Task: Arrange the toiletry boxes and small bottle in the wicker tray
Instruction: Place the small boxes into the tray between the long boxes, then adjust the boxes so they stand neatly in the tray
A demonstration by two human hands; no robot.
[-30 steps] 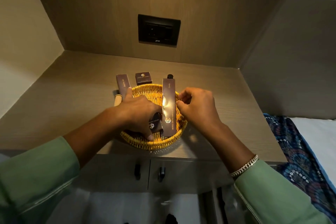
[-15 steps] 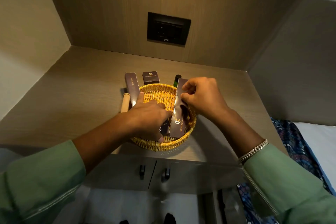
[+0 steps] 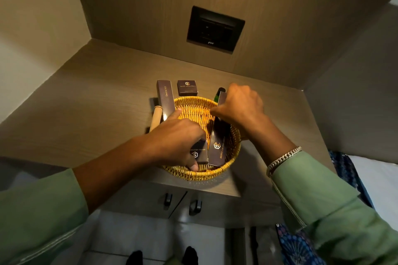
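A round yellow wicker tray [image 3: 233,148] sits near the front edge of the wooden shelf. My right hand [image 3: 241,105] grips the far end of a long dark box [image 3: 219,146], which leans in the tray's right half. Beside it, my left hand [image 3: 178,137] presses on a shorter dark box [image 3: 199,154] lying in the tray. Behind the tray stand a long dental kit box [image 3: 165,97], a small square box [image 3: 187,88] and a dark green bottle [image 3: 219,93], partly hidden by my right hand. A light wooden stick [image 3: 156,117] lies left of the tray.
A black socket plate [image 3: 215,28] is set in the back wall. Wood panels close in the shelf [image 3: 90,103] on the left, back and right. Below the front edge are cabinet doors with two dark handles [image 3: 168,200]. A patterned blue cloth [image 3: 342,168] lies at the right.
My right hand has slid up to the far end of the long box and shifted it toward the tray's right side. The left hand stays on the shorter box.
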